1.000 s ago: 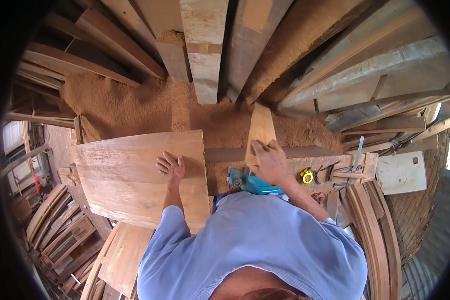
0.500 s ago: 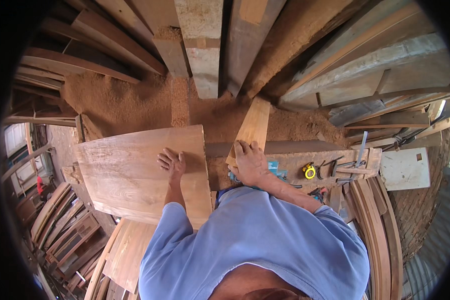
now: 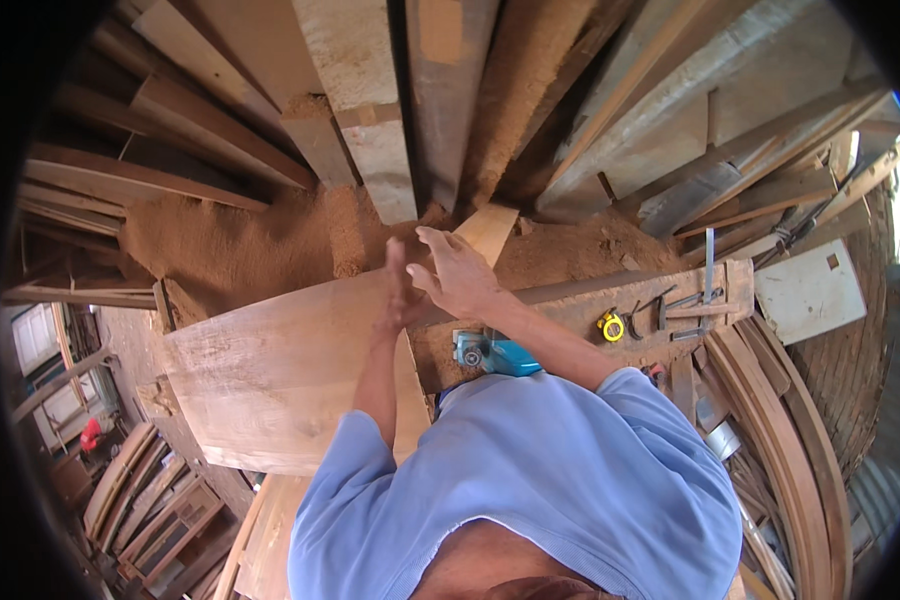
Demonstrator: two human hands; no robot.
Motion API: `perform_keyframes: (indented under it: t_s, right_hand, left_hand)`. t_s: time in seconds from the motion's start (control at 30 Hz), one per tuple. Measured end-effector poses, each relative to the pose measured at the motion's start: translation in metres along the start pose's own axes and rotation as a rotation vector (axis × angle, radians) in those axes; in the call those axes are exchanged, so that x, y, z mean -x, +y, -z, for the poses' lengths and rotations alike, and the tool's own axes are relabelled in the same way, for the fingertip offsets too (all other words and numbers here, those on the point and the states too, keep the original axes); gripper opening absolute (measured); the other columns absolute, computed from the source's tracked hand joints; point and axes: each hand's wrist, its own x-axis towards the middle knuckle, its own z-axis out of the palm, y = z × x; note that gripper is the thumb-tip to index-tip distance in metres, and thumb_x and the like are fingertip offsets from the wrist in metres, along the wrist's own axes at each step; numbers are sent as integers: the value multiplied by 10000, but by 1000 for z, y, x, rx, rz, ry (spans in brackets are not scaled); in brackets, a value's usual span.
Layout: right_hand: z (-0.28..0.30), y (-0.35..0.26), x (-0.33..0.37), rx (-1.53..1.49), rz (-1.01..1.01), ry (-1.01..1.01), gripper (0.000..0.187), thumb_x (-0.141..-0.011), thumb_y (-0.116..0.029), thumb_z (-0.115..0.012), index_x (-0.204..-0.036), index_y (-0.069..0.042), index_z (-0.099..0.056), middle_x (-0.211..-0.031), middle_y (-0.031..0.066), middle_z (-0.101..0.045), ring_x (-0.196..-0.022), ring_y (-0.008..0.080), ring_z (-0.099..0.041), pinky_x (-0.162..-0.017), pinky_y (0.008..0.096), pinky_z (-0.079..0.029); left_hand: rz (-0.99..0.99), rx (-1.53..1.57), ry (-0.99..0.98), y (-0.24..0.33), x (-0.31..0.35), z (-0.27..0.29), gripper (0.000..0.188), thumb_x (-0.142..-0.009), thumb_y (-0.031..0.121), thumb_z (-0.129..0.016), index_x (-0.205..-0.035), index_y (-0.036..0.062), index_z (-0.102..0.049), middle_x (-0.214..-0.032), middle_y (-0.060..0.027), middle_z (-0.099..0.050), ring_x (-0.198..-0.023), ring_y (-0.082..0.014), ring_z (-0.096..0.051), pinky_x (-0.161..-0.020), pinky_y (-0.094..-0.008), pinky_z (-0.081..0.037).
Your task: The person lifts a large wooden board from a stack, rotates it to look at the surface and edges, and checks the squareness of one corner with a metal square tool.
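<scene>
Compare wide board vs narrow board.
Size: the wide board is much larger than the narrow board. Colour: the narrow board looks yellower, the wide board browner. Cover: the right hand partly hides the narrow board; the left forearm crosses the wide board. Both are wood.

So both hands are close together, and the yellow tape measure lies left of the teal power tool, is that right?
Not quite: the head view shows the yellow tape measure right of the teal power tool. The left hand and right hand are close together, as you said.
</scene>
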Motion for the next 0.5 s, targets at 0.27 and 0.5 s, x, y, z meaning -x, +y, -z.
perform_keyframes:
  t_s: [0.27, 0.5]
  right_hand:
    - [33, 100, 4, -219, -118, 511, 383, -984, -289, -577, -1185, 36, -608, -1109, 194, -694, -1051, 282, -672, -923, 375, -513]
    - [112, 175, 87, 63, -418, 423, 305, -938, -261, -627, -1088, 4, -641, -1044, 257, -675, -1001, 406, -662, -886, 442, -516]
  left_hand:
    - [116, 308, -249, 28, -39, -44, 388, -810, 53, -753, -1178, 88, -638, -1168, -3, -658, -1025, -159, -646, -886, -293, -534]
    - [-394, -358, -209, 71, -60, -110, 465, -714, -38, -837, -1097, 136, -640, -1076, -24, -693, -972, -134, -648, -861, -292, -541]
